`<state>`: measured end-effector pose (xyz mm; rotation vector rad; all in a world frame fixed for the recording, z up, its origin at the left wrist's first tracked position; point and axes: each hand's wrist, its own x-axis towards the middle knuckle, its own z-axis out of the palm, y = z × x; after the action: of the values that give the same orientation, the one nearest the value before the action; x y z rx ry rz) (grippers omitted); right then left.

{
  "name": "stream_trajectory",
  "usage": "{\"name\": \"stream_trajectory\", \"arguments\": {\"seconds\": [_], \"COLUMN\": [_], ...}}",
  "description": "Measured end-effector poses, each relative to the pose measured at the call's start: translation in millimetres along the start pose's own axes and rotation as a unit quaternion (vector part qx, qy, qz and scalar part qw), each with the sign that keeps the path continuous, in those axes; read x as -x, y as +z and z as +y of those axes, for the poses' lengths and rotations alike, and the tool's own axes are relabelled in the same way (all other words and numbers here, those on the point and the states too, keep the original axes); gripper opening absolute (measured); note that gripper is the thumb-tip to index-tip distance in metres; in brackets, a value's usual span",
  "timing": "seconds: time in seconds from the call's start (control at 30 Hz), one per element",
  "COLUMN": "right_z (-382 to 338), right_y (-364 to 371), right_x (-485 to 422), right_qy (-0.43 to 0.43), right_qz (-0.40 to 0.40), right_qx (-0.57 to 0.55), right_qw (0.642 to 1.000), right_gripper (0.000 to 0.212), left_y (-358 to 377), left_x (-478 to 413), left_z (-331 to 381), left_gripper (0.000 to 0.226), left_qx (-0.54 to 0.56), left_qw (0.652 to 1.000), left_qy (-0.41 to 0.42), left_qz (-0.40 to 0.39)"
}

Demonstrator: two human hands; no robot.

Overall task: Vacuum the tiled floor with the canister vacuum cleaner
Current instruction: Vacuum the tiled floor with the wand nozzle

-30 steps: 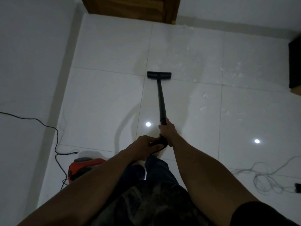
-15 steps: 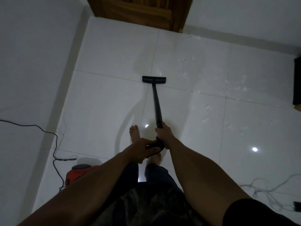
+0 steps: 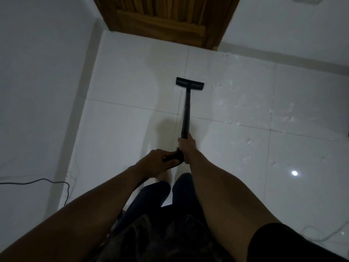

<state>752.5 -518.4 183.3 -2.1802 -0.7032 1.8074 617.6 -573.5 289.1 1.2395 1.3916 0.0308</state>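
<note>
A black vacuum wand [image 3: 186, 114] runs forward from my hands to a flat black floor nozzle [image 3: 189, 83] resting on the white tiled floor [image 3: 128, 87] near the door. My right hand [image 3: 186, 148] grips the wand's lower end. My left hand [image 3: 156, 162] holds the black curved handle just behind it. White scraps of debris [image 3: 249, 142] are scattered on the tiles to the right of the nozzle. The canister itself is out of view.
A brown wooden door [image 3: 162, 17] closes the far end. A white wall [image 3: 41, 91] runs along the left, with a black cable [image 3: 37, 181] trailing down it. Thin wires [image 3: 321, 235] lie at the lower right. My legs and a bare foot [image 3: 166, 176] are below the hands.
I have stepped forward toward the door; the nozzle sits further ahead, across the tile joint. The orange canister at lower left has dropped out of view. Both hands keep their hold.
</note>
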Motion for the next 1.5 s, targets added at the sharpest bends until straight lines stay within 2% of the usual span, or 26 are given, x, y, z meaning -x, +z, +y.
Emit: {"name": "stream_trajectory", "arguments": {"seconds": [0.2, 0.33, 0.43, 0.6, 0.8, 0.93, 1.17, 1.3, 1.5], "right_z": [-57.0, -101.7, -137.9, -184.7, -224.8, -236.6, -213.1, -168.5, -91.1], "right_y": [-12.2, -29.9, -37.3, -43.3, -37.9, -38.1, -44.3, -45.5, -47.3], "right_x": [-43.0, -66.7, -92.9, -131.4, -171.4, -169.4, -138.9, -107.5, -37.6], "right_qy": [0.014, 0.008, 0.005, 0.002, 0.027, 0.022, -0.020, -0.031, -0.077], "right_qz": [0.010, 0.007, -0.008, -0.014, -0.021, -0.012, 0.016, 0.029, 0.043], "right_qx": [0.011, 0.019, 0.025, 0.023, 0.011, 0.014, 0.060, 0.054, 0.035], "right_qw": [1.000, 1.000, 1.000, 1.000, 0.999, 1.000, 0.998, 0.998, 0.995], "right_gripper": [0.063, 0.050, 0.049, 0.056, 0.058, 0.062, 0.059, 0.066, 0.058], "left_y": [-41.6, -59.6, -76.9, -107.5, -132.9, -142.2, -122.7, -91.8, -32.8], "left_x": [-48.0, -88.4, -117.3, -164.9, -200.0, -206.5, -179.3, -146.6, -70.7], "left_z": [28.0, 44.6, 60.2, 82.8, 98.0, 102.8, 97.2, 71.5, 44.0], "left_gripper": [0.039, 0.036, 0.035, 0.039, 0.042, 0.042, 0.042, 0.043, 0.044], "left_qx": [0.010, 0.050, 0.082, 0.034, 0.050, 0.043, 0.037, 0.033, -0.030], "left_qw": [1.000, 0.999, 0.996, 0.999, 0.997, 0.997, 0.997, 0.998, 0.998], "left_qy": [0.011, -0.007, -0.017, -0.006, -0.001, 0.002, 0.028, 0.048, 0.056], "left_qz": [-0.004, 0.001, 0.023, 0.025, 0.066, 0.058, 0.053, 0.037, 0.032]}}
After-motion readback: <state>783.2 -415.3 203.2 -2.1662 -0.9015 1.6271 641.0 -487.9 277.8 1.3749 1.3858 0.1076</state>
